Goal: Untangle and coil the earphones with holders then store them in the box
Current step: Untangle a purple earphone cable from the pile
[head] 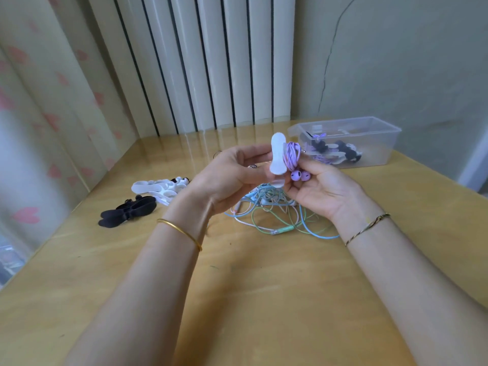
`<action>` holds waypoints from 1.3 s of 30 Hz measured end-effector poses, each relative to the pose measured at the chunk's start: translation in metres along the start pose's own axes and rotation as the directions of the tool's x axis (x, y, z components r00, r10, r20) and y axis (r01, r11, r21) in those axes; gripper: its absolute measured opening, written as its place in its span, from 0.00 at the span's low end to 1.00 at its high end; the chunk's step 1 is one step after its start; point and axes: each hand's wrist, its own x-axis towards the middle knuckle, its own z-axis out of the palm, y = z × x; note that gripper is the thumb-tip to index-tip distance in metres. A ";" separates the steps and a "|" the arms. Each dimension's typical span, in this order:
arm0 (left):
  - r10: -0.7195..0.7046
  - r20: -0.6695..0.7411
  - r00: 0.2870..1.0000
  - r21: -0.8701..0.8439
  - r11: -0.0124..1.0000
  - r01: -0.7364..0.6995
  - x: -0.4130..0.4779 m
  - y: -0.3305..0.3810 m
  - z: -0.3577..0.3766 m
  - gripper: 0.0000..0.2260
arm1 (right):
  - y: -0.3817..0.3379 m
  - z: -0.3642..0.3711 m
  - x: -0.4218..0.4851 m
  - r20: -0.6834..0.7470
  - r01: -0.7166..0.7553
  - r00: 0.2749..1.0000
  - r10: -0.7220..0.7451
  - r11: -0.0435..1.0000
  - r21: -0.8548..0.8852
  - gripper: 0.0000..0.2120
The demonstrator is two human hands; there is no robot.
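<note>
The left hand [227,178] pinches the upright holder [277,157]; the right hand [324,191] holds the purple earphones [292,157] wound on it. The box [384,154] lies to the right, nearer the right hand.

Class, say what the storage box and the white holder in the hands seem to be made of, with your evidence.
Box: likely clear glossy plastic; its contents show through the walls. White holder: probably matte silicone or rubber; dull, rounded edges.
</note>
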 end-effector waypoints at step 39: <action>0.087 -0.162 0.983 0.399 0.917 -0.015 0.012 -0.014 -0.001 0.07 | -0.018 -0.009 -0.010 0.201 0.484 0.875 -0.441 0.801 -0.352 0.07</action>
